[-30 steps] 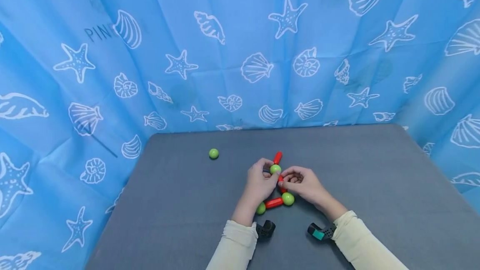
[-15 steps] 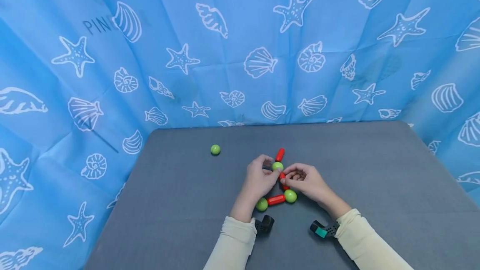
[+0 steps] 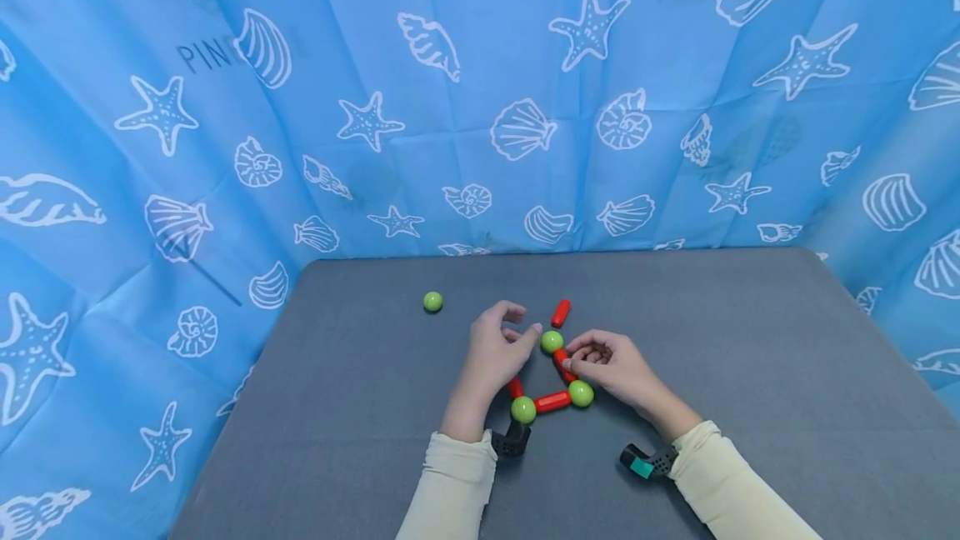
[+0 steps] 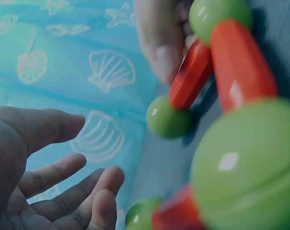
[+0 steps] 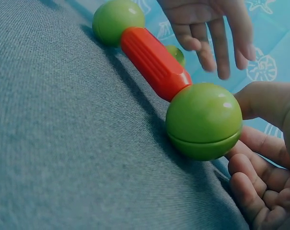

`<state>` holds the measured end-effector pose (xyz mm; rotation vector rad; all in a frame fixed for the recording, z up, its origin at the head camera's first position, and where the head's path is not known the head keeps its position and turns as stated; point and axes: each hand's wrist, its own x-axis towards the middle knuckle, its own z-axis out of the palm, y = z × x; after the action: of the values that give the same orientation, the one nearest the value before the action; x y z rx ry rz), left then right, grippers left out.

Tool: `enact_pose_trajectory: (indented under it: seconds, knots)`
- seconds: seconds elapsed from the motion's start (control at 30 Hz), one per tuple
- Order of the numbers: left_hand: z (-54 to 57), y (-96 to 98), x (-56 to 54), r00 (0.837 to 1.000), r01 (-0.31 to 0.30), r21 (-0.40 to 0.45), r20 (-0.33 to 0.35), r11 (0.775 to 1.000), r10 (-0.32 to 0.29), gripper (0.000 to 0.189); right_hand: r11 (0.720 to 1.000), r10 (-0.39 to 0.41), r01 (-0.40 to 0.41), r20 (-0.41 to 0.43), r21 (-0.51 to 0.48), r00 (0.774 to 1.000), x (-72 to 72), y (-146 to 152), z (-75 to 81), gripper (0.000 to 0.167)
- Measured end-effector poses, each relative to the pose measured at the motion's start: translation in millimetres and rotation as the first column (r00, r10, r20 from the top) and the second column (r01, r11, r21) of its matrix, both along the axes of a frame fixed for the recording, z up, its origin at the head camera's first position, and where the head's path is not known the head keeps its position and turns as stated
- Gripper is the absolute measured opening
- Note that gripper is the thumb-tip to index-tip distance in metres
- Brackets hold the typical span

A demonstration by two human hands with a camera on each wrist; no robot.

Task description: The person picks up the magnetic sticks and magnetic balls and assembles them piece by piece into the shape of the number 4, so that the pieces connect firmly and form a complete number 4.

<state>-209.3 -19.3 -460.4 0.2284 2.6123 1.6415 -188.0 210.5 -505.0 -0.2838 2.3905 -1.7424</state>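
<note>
My right hand [image 3: 611,365] pinches a red rod [image 3: 564,365] between thumb and fingertips. That rod runs from a green ball [image 3: 552,342] to a nearer green ball [image 3: 581,393]. A second red rod [image 3: 552,402] joins this one to another green ball [image 3: 523,409]. From there a third red rod [image 3: 515,387] passes under my left hand [image 3: 491,357]; in the left wrist view its far end meets a green ball [image 4: 142,213]. Fingers spread, my left hand hovers beside the frame and holds nothing. A loose-looking red rod [image 3: 561,313] lies just beyond the top ball.
A single green ball [image 3: 432,301] lies apart at the back left of the grey table [image 3: 712,332]. Behind and around the table hangs a blue curtain [image 3: 465,123] with white shells and starfish.
My left hand has let go of the top green ball and drawn back to the left. A small gap now shows between that ball and the far red rod. My right hand keeps its grip.
</note>
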Motion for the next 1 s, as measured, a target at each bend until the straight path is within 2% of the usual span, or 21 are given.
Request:
enact_pose_trajectory:
  seconds: [0.13, 0.27, 0.4, 0.5, 0.6, 0.77, 1.0]
  knots:
    - [0.2, -14.1, -3.4, 0.999, -0.039, -0.043, 0.011, 0.998, 0.039, 0.037, 1.0, 0.0, 0.0, -0.006, 0.004, 1.0, 0.1, 0, -1.0, 0.026]
    - [-2.1, -28.5, -6.1, 0.997, -0.04, -0.097, 0.067, 0.994, 0.047, 0.037, 1.0, -0.002, 0.002, 0.0, 0.008, 1.0, -0.1, -1, -1.1, 0.026]
    - [-6.2, -40.7, -7.9, 0.991, -0.008, -0.161, 0.13, 0.987, 0.029, 0.038, 1.0, -0.003, 0.003, 0.002, 0.014, 1.0, 0.1, 0, -0.6, 0.026]
    - [-9.7, -47.3, -9.5, 0.985, 0.041, -0.181, 0.174, 0.983, -0.009, 0.04, 1.0, -0.004, 0.004, 0.0, 0.015, 1.0, 0.4, 0, 0.3, 0.027]
    - [-12.7, -51.2, -11.4, 0.976, 0.085, -0.173, 0.211, 0.981, -0.047, 0.042, 1.0, -0.006, 0.006, -0.001, 0.018, 1.0, 0.7, 0, 1.2, 0.027]
    - [-16.4, -55.0, -14.2, 0.968, 0.135, -0.138, 0.228, 0.981, -0.101, 0.039, 0.999, -0.008, 0.008, 0.004, 0.032, 1.0, 0.7, 0, 1.7, 0.027]
    - [-19.2, -59.1, -15.4, 0.968, 0.155, -0.11, 0.216, 0.982, -0.128, 0.03, 0.999, -0.013, 0.013, 0.007, 0.04, 1.0, 0.2, 0, 1.6, 0.026]
